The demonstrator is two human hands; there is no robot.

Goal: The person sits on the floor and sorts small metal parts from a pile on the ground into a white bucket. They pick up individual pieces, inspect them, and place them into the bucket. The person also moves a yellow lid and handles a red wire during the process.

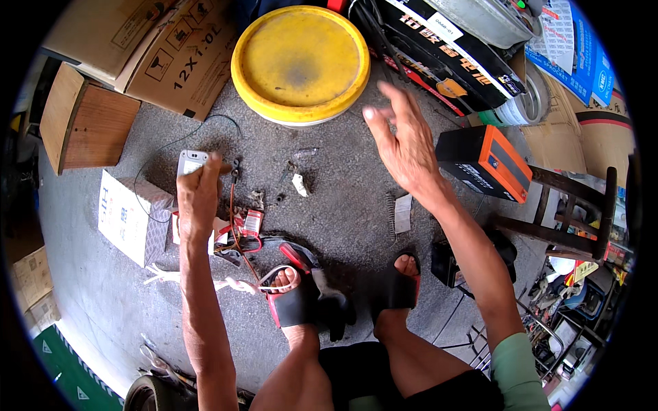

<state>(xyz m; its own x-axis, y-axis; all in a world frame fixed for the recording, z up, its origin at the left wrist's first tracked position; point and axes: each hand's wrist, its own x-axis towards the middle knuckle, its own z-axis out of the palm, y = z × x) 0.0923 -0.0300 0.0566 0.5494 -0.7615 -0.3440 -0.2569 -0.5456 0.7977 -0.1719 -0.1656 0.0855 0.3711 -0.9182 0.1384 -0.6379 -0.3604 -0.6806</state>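
My left hand (199,195) is closed around a small light-grey handheld device (192,160); most of its body is hidden by the fingers. A red-brown wire (234,212) hangs close to this hand and runs down toward my left foot. My right hand (406,147) is raised with its fingers apart and nothing in it. Beyond its fingertips stands a bucket with a yellow lid (301,61). To its right is a black battery with an orange top (504,168). Between the hands, small scraps (299,183) lie on the floor.
A white box (123,216) and a wooden stool-like block (92,123) stand at left, below cardboard boxes (175,61). At right are a dark wooden stool (582,198) and a second black battery (449,264). Cables and red packets (252,222) lie near my sandalled left foot (291,294).
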